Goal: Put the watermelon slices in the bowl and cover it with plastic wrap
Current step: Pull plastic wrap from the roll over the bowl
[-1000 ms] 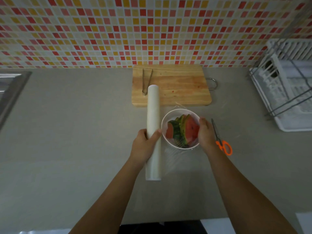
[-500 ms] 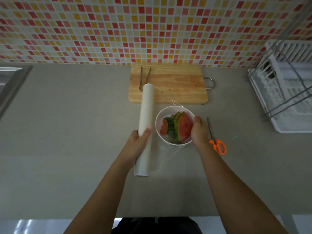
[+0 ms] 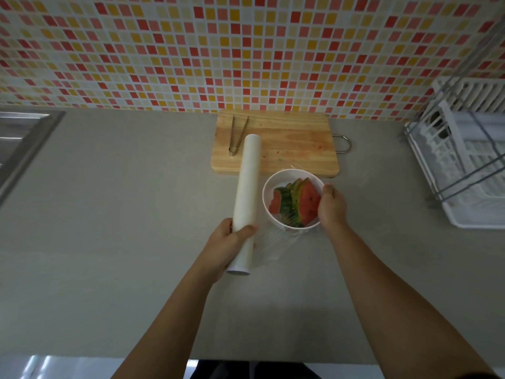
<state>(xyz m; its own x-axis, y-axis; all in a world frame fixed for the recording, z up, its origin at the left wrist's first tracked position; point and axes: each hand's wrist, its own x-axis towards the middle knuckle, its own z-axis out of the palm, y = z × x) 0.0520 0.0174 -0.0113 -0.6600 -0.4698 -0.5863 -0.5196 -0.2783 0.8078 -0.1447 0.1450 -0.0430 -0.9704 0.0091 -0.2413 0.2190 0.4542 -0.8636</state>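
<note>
A white bowl (image 3: 269,184) stands on the grey counter just in front of the cutting board, with several watermelon slices (image 3: 303,201) standing in it. My right hand (image 3: 332,206) grips the bowl's right rim, thumb over the edge. My left hand (image 3: 229,242) is closed around the near end of a long white plastic wrap roll (image 3: 247,187), which lies to the left of the bowl and tilts slightly right at its far end. Clear film (image 3: 269,240) stretches from the roll towards the bowl's near side, wrinkled on the counter.
A wooden cutting board (image 3: 289,143) lies behind the bowl with metal tongs (image 3: 237,135) on its left part. A white dish rack (image 3: 464,170) stands at the right. A steel sink edge (image 3: 19,140) is at the far left. The tiled wall runs along the back.
My left hand has slid the roll a little left of the bowl and tilted it. My right hand stays on the bowl's rim. The orange scissors are now out of sight behind my right arm.
</note>
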